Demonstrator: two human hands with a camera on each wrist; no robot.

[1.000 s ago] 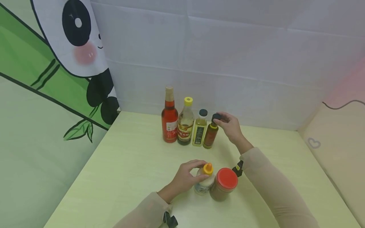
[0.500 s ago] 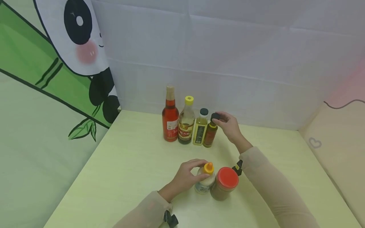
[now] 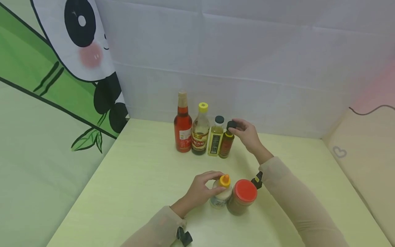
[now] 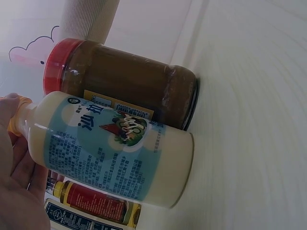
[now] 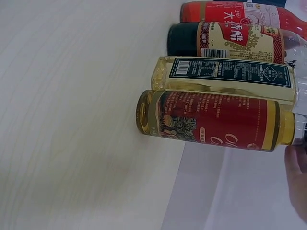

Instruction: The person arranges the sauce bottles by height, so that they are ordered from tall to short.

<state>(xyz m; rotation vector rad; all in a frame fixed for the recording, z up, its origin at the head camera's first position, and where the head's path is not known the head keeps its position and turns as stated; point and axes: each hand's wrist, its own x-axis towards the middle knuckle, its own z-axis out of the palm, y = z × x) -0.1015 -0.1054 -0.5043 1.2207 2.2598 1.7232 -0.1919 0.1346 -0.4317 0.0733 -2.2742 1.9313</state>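
Note:
My left hand [image 3: 199, 192] grips a salad dressing bottle [image 4: 110, 143] by its orange-yellow nozzle cap [image 3: 225, 181], thumb and fingers on either side. The bottle stands upright, white with a pale blue label. Right beside it is a peanut-butter-coloured jar [image 4: 124, 79] with a red lid [image 3: 245, 190]. Farther back, my right hand [image 3: 248, 136] pinches the black cap [image 3: 231, 125] of a small olive oil bottle [image 5: 211, 120] with a red label. That bottle is the rightmost of a row, close against a square-sided bottle of pale yellow oil [image 5: 225, 76].
To the left in the row stand a vinegar bottle [image 3: 200, 137] with a yellow cap and a tall red bottle [image 3: 183, 133]. A white cloth backdrop [image 3: 247, 61] rises behind the pale table [image 3: 139, 178]. A printed panda cloth [image 3: 49, 137] hangs at the left.
The olive oil bottle has edged slightly left towards the pale yellow oil bottle, with the right hand still on its cap. The left hand keeps its place on the dressing bottle.

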